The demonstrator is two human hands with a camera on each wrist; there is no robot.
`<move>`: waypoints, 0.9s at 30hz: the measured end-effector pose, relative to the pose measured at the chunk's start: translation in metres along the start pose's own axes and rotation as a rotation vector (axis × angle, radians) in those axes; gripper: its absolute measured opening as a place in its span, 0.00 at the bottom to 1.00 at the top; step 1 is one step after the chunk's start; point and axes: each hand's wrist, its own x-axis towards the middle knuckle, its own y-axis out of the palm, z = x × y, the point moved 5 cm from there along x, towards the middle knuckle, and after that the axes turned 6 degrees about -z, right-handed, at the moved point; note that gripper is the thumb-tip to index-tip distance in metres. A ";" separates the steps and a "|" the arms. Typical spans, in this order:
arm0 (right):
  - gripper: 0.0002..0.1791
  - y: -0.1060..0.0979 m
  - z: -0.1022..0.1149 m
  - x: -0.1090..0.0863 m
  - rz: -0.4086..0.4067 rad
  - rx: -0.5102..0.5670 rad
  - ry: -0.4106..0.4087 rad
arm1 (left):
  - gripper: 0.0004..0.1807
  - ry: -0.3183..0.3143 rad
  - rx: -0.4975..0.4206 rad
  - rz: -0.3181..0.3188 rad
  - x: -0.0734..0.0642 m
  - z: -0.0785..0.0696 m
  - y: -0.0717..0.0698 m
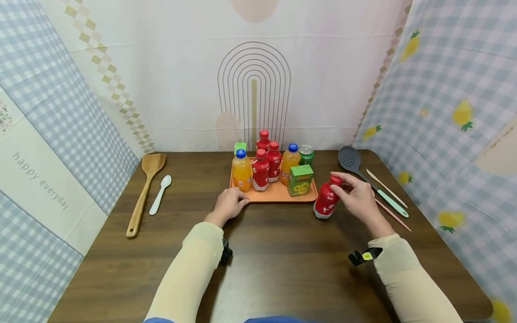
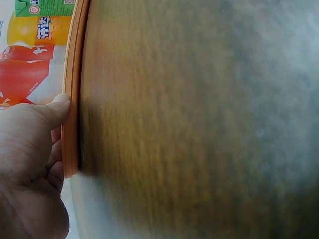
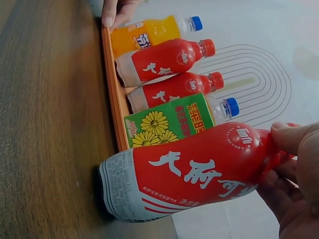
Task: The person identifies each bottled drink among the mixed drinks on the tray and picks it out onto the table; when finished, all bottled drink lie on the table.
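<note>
My right hand (image 1: 357, 197) pinches a red soda bottle (image 1: 325, 199) by its capped neck, thumb on one side and fingers on the other. The bottle leans a little, just right of an orange tray (image 1: 270, 198); whether its base touches the table I cannot tell. At the tray's front left corner, my left hand (image 1: 229, 204) grips the rim, its thumb (image 2: 61, 102) over the edge. On the tray stand three red bottles (image 1: 260, 172), two orange soda bottles (image 1: 242, 174) with blue caps, a green drink carton (image 1: 300, 181) and a green can (image 1: 307, 154). Another green carton (image 1: 240, 146) is mostly hidden behind.
Left of the tray lie a wooden spatula (image 1: 144, 197) and a white spoon (image 1: 160, 195). To the right are a grey slotted spoon (image 1: 349, 159) with a mint handle, a pale thin stick (image 1: 385, 187) and a pink one (image 1: 393, 216). Patterned cloth (image 1: 181, 89) hangs around the table.
</note>
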 end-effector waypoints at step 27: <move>0.22 0.002 -0.001 -0.001 0.101 0.054 0.060 | 0.09 -0.009 -0.010 -0.007 -0.002 -0.002 0.000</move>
